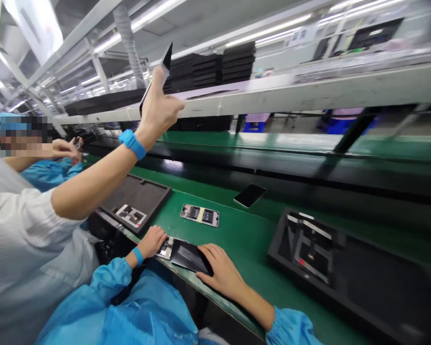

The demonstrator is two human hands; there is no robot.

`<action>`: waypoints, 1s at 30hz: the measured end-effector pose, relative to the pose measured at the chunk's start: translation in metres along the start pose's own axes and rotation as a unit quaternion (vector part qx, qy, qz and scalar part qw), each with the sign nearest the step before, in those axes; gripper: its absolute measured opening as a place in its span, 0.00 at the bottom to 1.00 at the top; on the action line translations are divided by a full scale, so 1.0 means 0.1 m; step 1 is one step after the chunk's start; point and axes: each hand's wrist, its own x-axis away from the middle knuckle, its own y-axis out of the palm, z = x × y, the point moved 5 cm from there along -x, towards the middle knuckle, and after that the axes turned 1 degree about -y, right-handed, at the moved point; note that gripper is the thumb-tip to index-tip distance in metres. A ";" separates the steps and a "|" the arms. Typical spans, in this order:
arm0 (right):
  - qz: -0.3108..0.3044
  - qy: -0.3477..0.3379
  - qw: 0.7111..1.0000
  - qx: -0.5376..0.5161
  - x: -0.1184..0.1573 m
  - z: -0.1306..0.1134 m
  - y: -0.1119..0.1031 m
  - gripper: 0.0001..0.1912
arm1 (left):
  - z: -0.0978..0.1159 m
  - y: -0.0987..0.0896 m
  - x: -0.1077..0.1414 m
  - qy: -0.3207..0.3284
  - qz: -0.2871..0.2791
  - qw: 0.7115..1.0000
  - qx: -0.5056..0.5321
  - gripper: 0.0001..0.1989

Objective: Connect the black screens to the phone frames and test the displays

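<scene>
One left hand [151,241], fingers holding silvery phone frame [164,249], right hand [223,269], fingers gripping glossy rectangular panel [191,256]

Here it is: an opened slab-shaped phone body with a pale metal frame [165,248] and a glossy black rectangular glass panel [191,256], together at the near edge of the green worktop [237,231]!
The phone body lies flat, inner side up, its left end showing bright silvery patches among dark parts; and there's the panel, covering the right-hand stretch, dark face up, a grey reflection streaking across it, slightly askew! Whether the two are joined underneath, no telling from here.
</scene>
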 end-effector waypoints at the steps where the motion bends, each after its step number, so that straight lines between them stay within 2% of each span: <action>1: 0.008 -0.009 1.000 0.007 0.01 0.05 0.03 0.36 | 0.02 -0.01 -0.01 -0.005 -0.005 1.000 -0.002 0.21; 4: 0.054 -0.051 0.997 0.031 0.04 0.23 0.10 0.34 | 0.08 -0.03 -0.04 -0.022 -0.016 1.000 -0.001 0.19; 7: 0.114 -0.103 0.987 0.051 0.05 0.34 0.11 0.32 | 0.11 -0.04 -0.08 -0.025 -0.016 1.000 0.005 0.25; 10: 0.151 -0.141 0.975 0.076 0.05 0.33 0.06 0.32 | 0.13 -0.04 -0.09 -0.012 -0.016 1.000 -0.008 0.30; 15: 0.166 -0.160 0.966 0.119 0.06 0.21 -0.04 0.31 | 0.18 0.00 -0.12 0.003 -0.022 1.000 -0.018 0.22; 30: 0.170 -0.175 0.956 0.161 0.11 0.14 -0.13 0.30 | 0.26 0.04 -0.12 0.013 -0.030 0.999 -0.014 0.24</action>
